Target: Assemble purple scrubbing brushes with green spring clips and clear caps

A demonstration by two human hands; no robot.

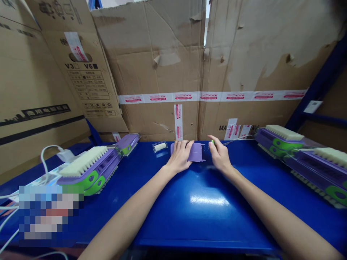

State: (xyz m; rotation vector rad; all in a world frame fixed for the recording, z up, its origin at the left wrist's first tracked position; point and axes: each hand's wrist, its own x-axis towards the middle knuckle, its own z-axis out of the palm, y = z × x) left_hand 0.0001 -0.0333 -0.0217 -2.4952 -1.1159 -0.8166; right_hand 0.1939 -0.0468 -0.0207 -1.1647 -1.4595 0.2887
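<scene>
A flat purple plastic panel (195,153) with short prongs on its right end lies on the blue table, near its back edge. My left hand (179,154) rests over the left part of the panel, fingers curled round its far edge and thumb along the near one. Just right of the prongs is my right hand (219,154), its index finger raised. A small bright green piece (213,142) shows between that thumb and index finger; its kind is too small to make out. Left of the panel sits a small clear case (159,146) with a whitish block inside.
Purple and green units with cream bristled pads stand at the left (89,168) and right (279,139). A white cable (45,159) and plug lie at the left. Tall cardboard sheets (159,68) wall off the back of the blue table (173,224).
</scene>
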